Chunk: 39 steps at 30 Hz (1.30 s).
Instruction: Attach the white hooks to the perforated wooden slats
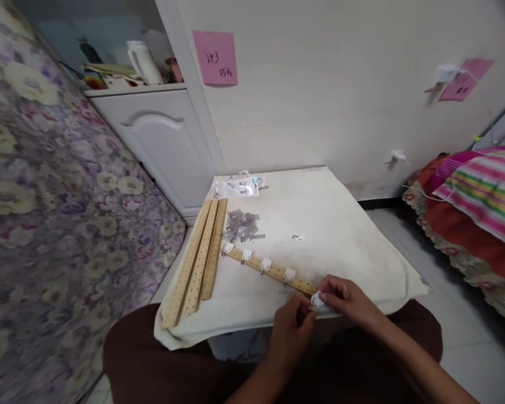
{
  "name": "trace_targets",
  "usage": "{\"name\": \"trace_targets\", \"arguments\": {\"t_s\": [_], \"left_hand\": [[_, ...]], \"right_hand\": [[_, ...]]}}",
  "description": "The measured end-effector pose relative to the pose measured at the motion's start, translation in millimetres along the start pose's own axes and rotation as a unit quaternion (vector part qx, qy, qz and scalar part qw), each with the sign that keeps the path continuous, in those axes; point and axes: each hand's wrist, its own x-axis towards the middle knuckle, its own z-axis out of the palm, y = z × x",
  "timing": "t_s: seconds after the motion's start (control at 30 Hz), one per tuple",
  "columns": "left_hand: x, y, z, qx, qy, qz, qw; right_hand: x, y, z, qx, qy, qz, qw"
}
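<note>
At the near edge of the table, a perforated wooden strip [280,273] lies slanting, its near end beside my hands. Several white cards with small metal pieces, like the card [289,275], sit along it. My right hand [343,296] pinches another white card [317,299] at that near end. Just left of it, my left hand [292,322] has its fingertips pressed together by the card's lower edge; what they hold is too small to tell. A loose small white card [298,238] with a dark metal piece lies farther back.
Several more perforated wooden strips [200,252] lie side by side at the left. Next to them is a pile of small clear packets [240,224]. Farther back lies clear packaging [235,186]. A pale cloth [340,224] covers the table; a wall stands behind it.
</note>
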Motion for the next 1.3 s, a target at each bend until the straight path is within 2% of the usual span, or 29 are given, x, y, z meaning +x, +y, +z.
{"name": "trace_targets", "arguments": {"t_s": [0.13, 0.33, 0.73, 1.1, 1.3], "left_hand": [[-0.5, -5.1, 3.2, 0.0, -0.028, 0.0, 1.0], [-1.1, -10.8, 2.1, 0.059, -0.039, 0.019, 0.997], [1.7, -12.8, -3.3, 0.178, -0.06, 0.101, 0.977], [8.3, -20.9, -5.7, 0.203, -0.039, 0.191, 0.96], [10.2, -33.2, -2.0, 0.22, -0.022, 0.215, 0.951]], "right_hand": [[11.8, -0.1, -12.2, -0.045, 0.008, -0.021, 0.999], [29.3, -6.4, -22.2, -0.061, -0.033, -0.019, 0.997], [41.0, 5.4, -22.4, -0.093, -0.031, -0.031, 0.995], [39.5, 0.1, -22.7, -0.093, -0.031, -0.027, 0.995], [42.4, 1.1, -24.2, -0.119, -0.042, -0.024, 0.992]]}}
